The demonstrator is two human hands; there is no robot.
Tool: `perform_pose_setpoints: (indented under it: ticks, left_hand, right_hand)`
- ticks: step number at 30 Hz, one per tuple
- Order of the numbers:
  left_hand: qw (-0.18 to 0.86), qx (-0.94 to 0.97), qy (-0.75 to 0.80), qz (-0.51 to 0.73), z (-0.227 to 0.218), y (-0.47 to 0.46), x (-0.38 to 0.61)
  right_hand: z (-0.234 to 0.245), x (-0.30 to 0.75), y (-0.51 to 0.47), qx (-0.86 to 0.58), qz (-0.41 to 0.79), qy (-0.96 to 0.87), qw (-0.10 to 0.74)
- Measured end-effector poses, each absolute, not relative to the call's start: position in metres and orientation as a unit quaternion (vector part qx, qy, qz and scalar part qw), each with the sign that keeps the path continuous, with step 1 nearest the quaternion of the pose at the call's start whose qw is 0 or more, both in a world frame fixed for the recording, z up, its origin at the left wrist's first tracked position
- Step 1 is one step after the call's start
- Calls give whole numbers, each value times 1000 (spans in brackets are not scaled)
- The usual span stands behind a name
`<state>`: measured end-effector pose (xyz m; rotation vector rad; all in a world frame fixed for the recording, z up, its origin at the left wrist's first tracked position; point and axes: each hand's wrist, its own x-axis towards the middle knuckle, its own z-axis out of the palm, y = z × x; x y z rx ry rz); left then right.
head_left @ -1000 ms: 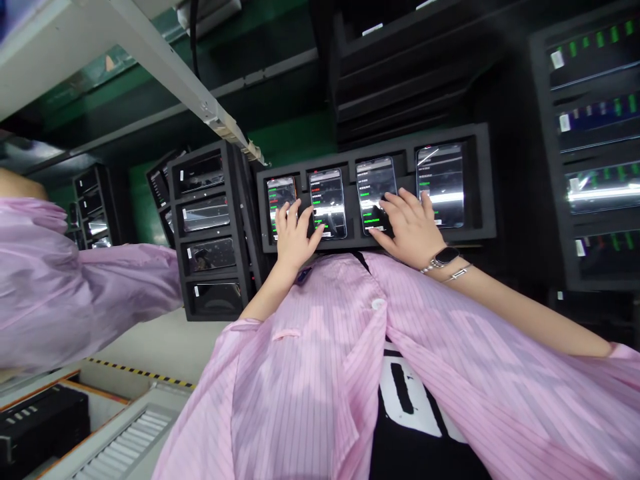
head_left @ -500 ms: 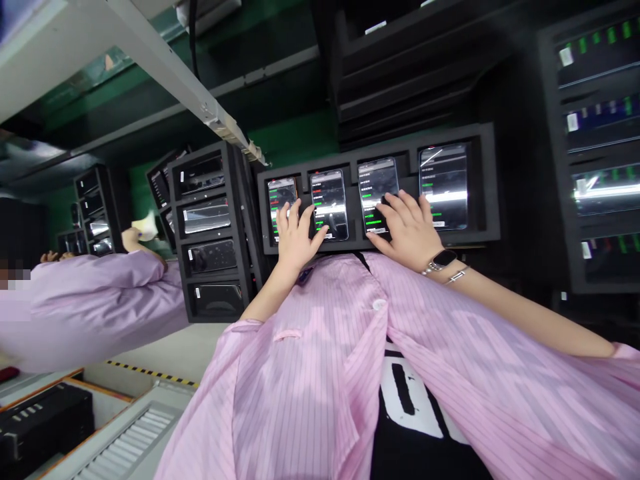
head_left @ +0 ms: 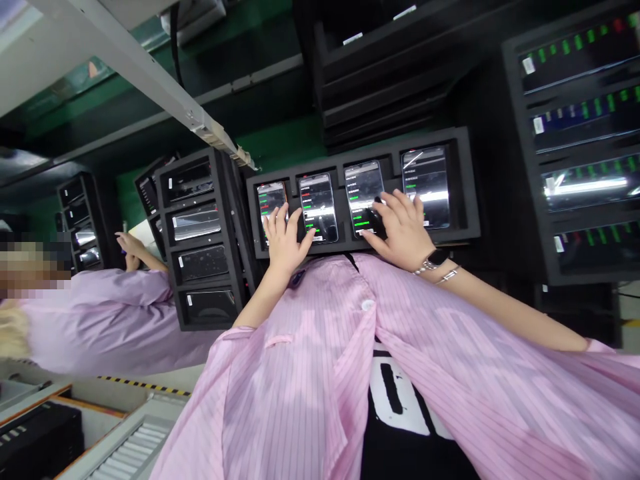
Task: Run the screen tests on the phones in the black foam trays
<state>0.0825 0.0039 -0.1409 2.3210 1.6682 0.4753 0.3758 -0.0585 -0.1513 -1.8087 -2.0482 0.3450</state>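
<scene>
In front of me lies a dark foam tray (head_left: 470, 193) with several smartphones in its slots, their screens lit with rows of green, red and white text. My left hand (head_left: 286, 243), fingers spread, rests over the leftmost phone (head_left: 271, 195) and reaches to the second phone (head_left: 318, 200). Over the lower part of the third phone (head_left: 361, 190) is my right hand (head_left: 403, 233), its fingers also apart; it partly covers the rightmost phone (head_left: 427, 177). Neither hand grasps anything. Whether each fingertip touches glass I cannot tell.
Left of my tray stands a tilted stack of trays (head_left: 200, 240) holding dark phones. More lit phones fill a tray (head_left: 545, 220) at the right. Black trays (head_left: 380, 80) are piled behind. A metal post (head_left: 150, 73) slants in overhead. A co-worker in a pink sleeve (head_left: 125, 300) is at the left.
My view has shifted slightly, so the trays sit further left in it. Both hands stay over the same phones. The co-worker's hands have moved.
</scene>
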Motion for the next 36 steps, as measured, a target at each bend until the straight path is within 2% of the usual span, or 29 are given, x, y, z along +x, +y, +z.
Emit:
perform_pose_setpoints:
  ticks: [4, 6, 9, 13, 17, 20, 22, 24, 26, 29, 33, 36]
  left_hand:
    - [115, 733, 611, 276, -147, -5, 61]
    - [108, 712, 631, 288, -144, -9, 53]
    - [111, 738, 634, 203, -135, -7, 58]
    - [128, 783, 605, 72, -123, 14, 94]
    - [184, 786, 588, -50, -95, 26, 113]
    - [255, 804, 518, -139, -51, 12, 102]
    - [313, 821, 456, -144, -19, -2, 89]
    - [325, 835, 431, -109, 2, -12, 79]
    - [294, 843, 445, -68, 7, -16, 72]
    - [237, 840, 487, -25, -13, -13, 72]
    - [181, 835, 519, 8, -59, -10, 77]
    - [172, 830, 530, -11, -82, -15, 83]
  right_hand:
    - [-143, 388, -68, -680, 132, -695, 193]
    - [-139, 394, -72, -695, 129, -680, 194]
    - [-131, 397, -67, -708, 134, -669, 182]
    - [-116, 390, -40, -725, 168, -657, 120]
    - [-93, 392, -23, -734, 211, -645, -14]
    - [-67, 412, -37, -644, 327, -682, -118]
    - [-49, 428, -54, -568, 368, -731, -88]
    - [-37, 440, -70, -549, 327, -769, -3]
    - [-35, 444, -79, -575, 262, -771, 69]
    - [-54, 434, -82, -613, 207, -754, 113]
    - [-93, 414, -82, -633, 173, -748, 98]
    - [-112, 403, -84, -653, 170, -733, 90]
